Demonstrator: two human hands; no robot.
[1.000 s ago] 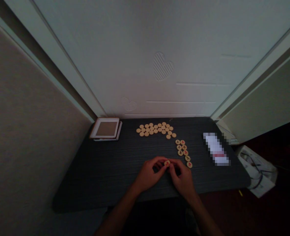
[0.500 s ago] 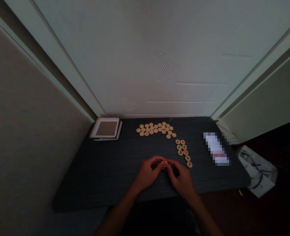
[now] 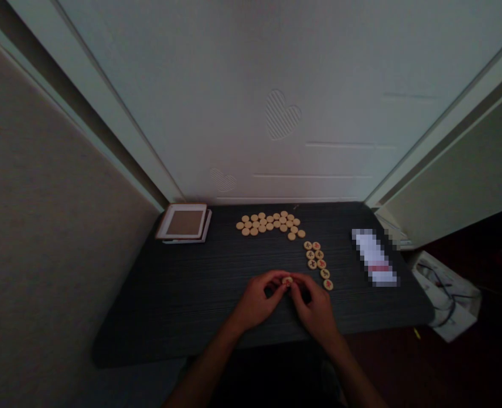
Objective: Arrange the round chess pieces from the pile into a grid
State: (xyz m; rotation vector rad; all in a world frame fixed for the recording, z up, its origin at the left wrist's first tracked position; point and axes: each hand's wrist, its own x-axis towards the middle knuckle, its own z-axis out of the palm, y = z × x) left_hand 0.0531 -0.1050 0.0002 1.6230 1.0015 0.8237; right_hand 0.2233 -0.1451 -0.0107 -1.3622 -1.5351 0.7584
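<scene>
A round wooden Chinese chess piece (image 3: 287, 280) with a red mark on its face is pinched between my two hands, just above the dark table (image 3: 169, 300). My left hand (image 3: 262, 294) has its thumb and fingers closed on the piece's left side. From the right, my right hand (image 3: 311, 299) grips the same piece. Beside my right hand, several face-up chess pieces (image 3: 319, 255) with red or dark characters form two short columns. Farther back lies a cluster of blank-looking pale pieces (image 3: 270, 219), apart from both hands.
Stacked flat boxes or frames (image 3: 185, 222) sit at the back left corner. A blurred-out white item (image 3: 374, 258) lies on the right side. White panels with embossed hearts (image 3: 281, 115) rise behind the table. A white container with cables (image 3: 446, 294) stands beyond the right edge.
The held chess piece has been tilted between my fingers, so its red-marked face now shows. My hands stay in nearly the same place, and the pieces on the table have not moved.
</scene>
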